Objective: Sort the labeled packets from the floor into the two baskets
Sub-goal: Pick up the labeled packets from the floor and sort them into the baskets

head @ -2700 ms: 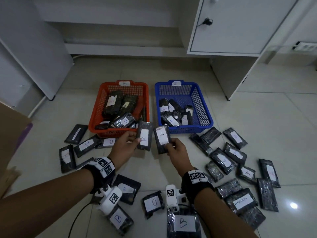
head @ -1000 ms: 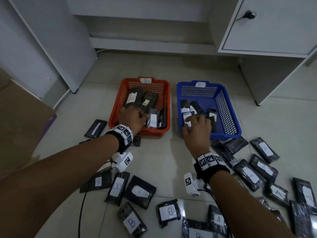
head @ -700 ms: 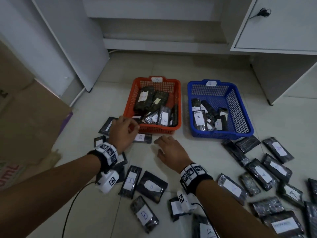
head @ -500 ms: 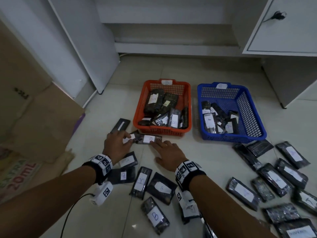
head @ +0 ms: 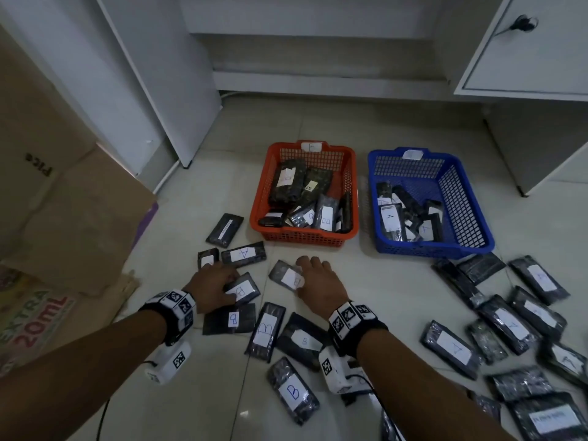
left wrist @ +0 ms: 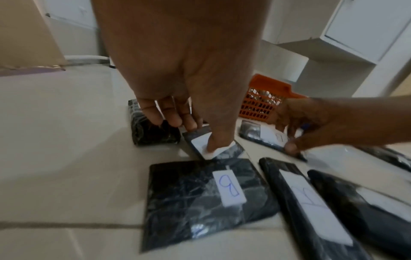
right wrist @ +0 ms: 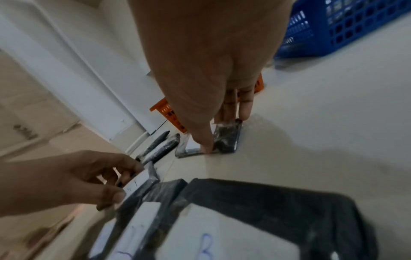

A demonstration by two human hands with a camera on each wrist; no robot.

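Observation:
An orange basket (head: 305, 238) and a blue basket (head: 429, 248) stand side by side on the tiled floor, each holding several black packets with white labels. My left hand (head: 222, 281) pinches a packet marked B (head: 246, 289) lying in front of the orange basket. In the left wrist view the thumb presses its label (left wrist: 198, 142) and the fingers curl over its far edge. My right hand (head: 305, 272) pinches a second packet (head: 284, 275) just to the right, thumb on top of the packet (right wrist: 227, 140). Its label is partly hidden.
A packet marked A (head: 243, 253) lies beyond my left hand. Several B packets (head: 292, 391) lie near my wrists and several A packets (head: 451, 348) at the right. Cardboard boxes (head: 63, 218) stand at the left, white cabinets (head: 525, 58) behind.
Both hands dropped their earlier packets into the baskets, drew back to the floor on the left and now each pinches a new packet. The view shifted left.

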